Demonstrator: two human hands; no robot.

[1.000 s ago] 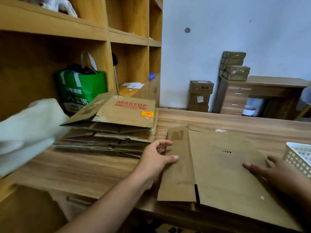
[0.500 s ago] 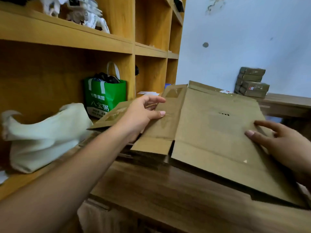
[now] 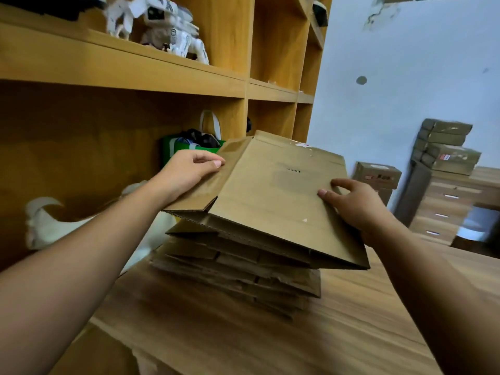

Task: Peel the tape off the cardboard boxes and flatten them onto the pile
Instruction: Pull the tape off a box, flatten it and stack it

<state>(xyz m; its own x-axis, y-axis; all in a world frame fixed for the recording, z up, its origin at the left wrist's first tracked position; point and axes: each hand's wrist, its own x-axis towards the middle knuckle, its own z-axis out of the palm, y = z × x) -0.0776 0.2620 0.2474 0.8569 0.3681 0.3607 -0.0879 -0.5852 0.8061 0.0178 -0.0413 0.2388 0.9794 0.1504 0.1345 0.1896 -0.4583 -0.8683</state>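
Observation:
A flattened brown cardboard box (image 3: 273,193) hangs tilted just above the pile of flattened boxes (image 3: 238,272) on the wooden table (image 3: 270,334). My left hand (image 3: 186,171) grips its left flap, thumb on top and fingers underneath. At the box's right edge my right hand (image 3: 357,204) holds on, with thumb and fingertips on the upper face. A strip of clear tape shows on the left flap near my left thumb. The near edge of the box sits lowest, close to the top of the pile.
A wooden shelf unit (image 3: 162,85) stands on the left, holding a green bag (image 3: 173,147), a white cloth bag (image 3: 51,226) and white figures (image 3: 162,31). Taped boxes (image 3: 449,147) are stacked on a drawer unit (image 3: 443,209) at the far right.
Both hands lifted the flattened box from the table and carried it left, over the pile. The view turned left and up toward the shelves.

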